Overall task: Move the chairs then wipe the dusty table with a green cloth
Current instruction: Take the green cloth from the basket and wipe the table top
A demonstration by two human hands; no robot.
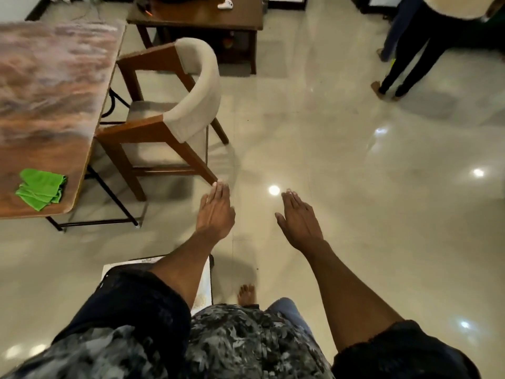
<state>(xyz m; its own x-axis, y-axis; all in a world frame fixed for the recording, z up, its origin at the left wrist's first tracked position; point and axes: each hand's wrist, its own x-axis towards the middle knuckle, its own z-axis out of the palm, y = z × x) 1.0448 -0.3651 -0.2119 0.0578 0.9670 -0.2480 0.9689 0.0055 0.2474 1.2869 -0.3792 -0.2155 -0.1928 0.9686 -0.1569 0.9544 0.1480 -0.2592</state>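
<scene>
1. While you stand barefoot on the glossy tiled floor (355,165), your patterned shirt (232,340) and dark sleeves fill the bottom of the view, one bare foot (246,294) showing just past the hem.
2. Your left hand (216,212) is stretched forward, palm down, fingers straight and together, its grip released and holding nothing; the fingertips sit right at the foot of the chair's nearest leg in this view, though contact can't be judged.
3. Your right hand (299,217) is out beside it, apart, also flat with straight fingers, grip released, over bare floor.
4. Over to your left, the green cloth (41,188) lies crumpled near the near corner of the counter (52,86), resting on the wood grain.
5. That counter's far surface looks pale and hazy with dust.
6. Just beside the counter's right edge stands the chair (175,105), wooden frame, curved beige backrest turned toward you, seat facing the counter.
7. Farther back sits a dark wooden side table (196,20) with a small white object on top.
8. Far right, another person's legs (404,56) stand on the floor.
</scene>
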